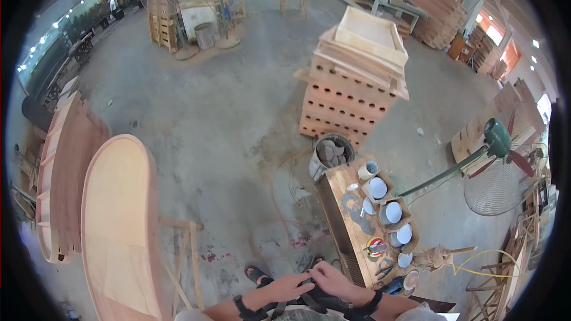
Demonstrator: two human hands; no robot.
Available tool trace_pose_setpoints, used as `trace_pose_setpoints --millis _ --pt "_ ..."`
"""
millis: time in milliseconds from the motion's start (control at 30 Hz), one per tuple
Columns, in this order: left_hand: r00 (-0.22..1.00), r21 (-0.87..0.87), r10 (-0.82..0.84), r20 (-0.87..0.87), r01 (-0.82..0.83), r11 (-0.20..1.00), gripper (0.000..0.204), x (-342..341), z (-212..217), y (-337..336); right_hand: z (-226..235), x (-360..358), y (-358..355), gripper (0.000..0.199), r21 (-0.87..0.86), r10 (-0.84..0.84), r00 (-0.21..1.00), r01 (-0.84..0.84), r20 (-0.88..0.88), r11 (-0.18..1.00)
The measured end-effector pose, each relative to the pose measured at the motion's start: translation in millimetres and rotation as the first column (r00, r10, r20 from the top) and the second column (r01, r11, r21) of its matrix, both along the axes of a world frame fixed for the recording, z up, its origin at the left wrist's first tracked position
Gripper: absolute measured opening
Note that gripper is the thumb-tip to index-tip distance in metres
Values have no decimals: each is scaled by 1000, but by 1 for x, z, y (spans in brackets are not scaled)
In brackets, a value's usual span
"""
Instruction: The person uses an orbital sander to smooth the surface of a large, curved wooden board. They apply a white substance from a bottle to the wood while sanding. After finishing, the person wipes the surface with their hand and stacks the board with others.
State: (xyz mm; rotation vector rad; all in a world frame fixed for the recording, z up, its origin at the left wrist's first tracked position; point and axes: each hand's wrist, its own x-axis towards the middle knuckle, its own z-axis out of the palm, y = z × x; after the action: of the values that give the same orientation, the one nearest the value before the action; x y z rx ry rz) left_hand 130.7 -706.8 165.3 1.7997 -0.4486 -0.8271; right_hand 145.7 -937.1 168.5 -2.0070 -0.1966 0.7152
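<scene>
At the lower middle my two hands meet in front of my waist, over dark straps [315, 306]. My left hand [286, 288] lies with its fingers stretched toward the right one, and nothing shows in it. The fingers of my right hand [333, 280] are bent and closed; what they hold, if anything, is hidden. A black band circles each wrist. Nearest on the right is a wooden workbench [336, 202] bearing several cans with pale lids [391, 213], a red and yellow round tin [376, 246] and hand tools.
On the left, a long rounded wooden panel [116, 214] rests by a trestle [190, 235]. Ahead stands a tall stack of drilled wooden parts [348, 98], with a bucket [331, 153] before it. A green fan [496, 142] leans in at right. Machines line the back.
</scene>
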Motion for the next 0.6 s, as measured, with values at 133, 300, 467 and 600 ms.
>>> trace_pose_setpoints --millis 133,300,467,600 --pt "995 321 97 19 -98 942 64 -52 64 94 58 -11 122 49 7 237 958 -239 -163 971" --pt "938 268 271 216 -323 908 63 -111 74 176 122 4 245 50 125 278 641 -274 -715 954" --pt "862 261 456 224 -503 824 59 -112 117 227 79 8 317 32 338 385 614 -198 -689 920" --pt "726 201 667 168 -687 698 46 -106 135 263 121 40 384 24 302 558 608 -477 -564 825"
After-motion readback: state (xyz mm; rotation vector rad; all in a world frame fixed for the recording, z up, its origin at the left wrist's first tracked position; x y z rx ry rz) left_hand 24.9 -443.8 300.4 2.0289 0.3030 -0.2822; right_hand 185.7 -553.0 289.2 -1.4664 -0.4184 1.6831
